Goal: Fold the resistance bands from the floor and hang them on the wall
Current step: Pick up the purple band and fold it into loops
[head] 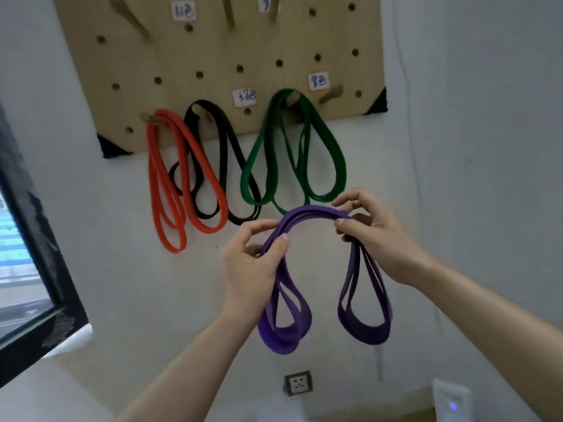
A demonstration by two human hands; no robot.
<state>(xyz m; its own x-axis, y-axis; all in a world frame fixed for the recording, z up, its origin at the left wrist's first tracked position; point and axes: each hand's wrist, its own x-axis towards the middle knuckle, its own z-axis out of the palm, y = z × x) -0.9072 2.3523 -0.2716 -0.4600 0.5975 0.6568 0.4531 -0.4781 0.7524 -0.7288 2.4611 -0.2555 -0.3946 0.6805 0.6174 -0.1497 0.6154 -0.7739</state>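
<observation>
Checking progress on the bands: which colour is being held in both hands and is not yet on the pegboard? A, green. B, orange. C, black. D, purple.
D: the purple band arches between the left hand and right hand, below the pegboard, where the other three hang.

Four small white labels (244, 98) sit on the pegboard (213, 56), each with blue handwriting too blurred to read: at 11 o'clock, 12 o'clock, centre above the green band (292, 153), and 1 o'clock.
</observation>
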